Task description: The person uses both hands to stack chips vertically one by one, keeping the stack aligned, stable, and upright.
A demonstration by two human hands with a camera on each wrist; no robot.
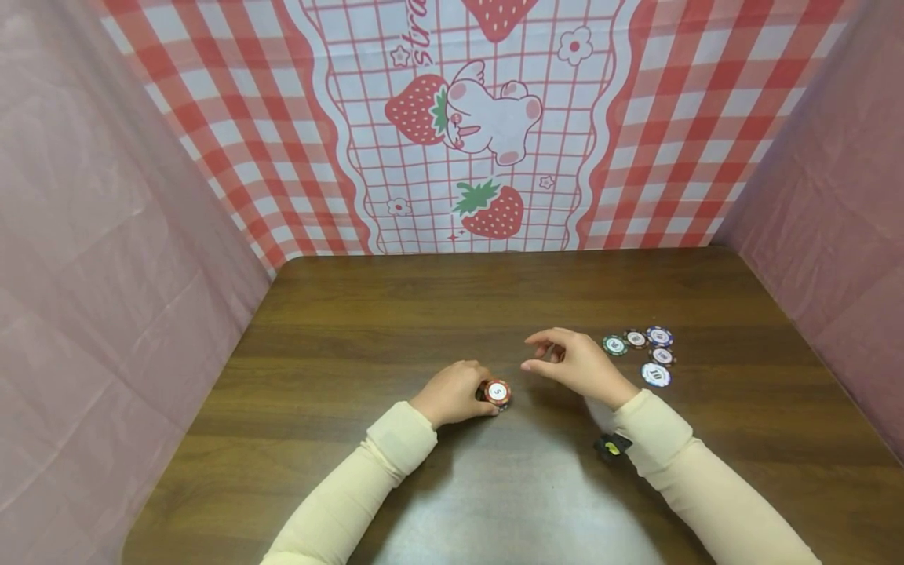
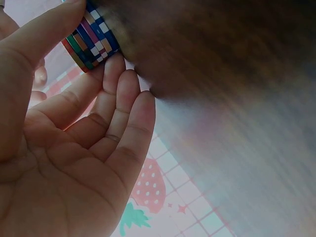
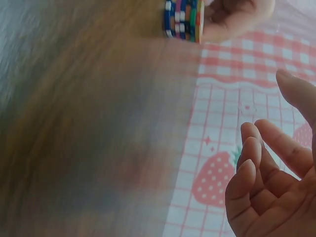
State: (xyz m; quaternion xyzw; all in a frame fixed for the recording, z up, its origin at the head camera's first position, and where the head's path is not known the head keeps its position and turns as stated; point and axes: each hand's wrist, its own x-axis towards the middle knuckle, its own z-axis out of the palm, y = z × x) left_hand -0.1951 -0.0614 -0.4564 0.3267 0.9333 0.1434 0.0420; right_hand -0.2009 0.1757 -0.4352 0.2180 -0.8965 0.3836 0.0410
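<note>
A short stack of poker chips (image 1: 497, 391) stands on the wooden table, its top chip red-rimmed with a 5 on a white centre. My left hand (image 1: 455, 392) grips this stack, thumb on the near side and fingers on the far side. Blue, purple, green and orange edges of the stacked chips (image 2: 93, 40) show in the left wrist view. To the right of the stack, my right hand (image 1: 577, 366) hovers with loosely bent fingers and holds nothing. In the right wrist view the same stack (image 3: 182, 19) appears beyond the right hand (image 3: 274, 182), apart from it.
Several loose chips lie flat right of the right hand, among them a green chip (image 1: 614, 345), a dark blue chip (image 1: 660, 337) and a light blue chip (image 1: 655, 374) marked 10. A small black object (image 1: 611, 446) shows by the right cuff. A strawberry-print cloth (image 1: 466, 196) hangs behind the table.
</note>
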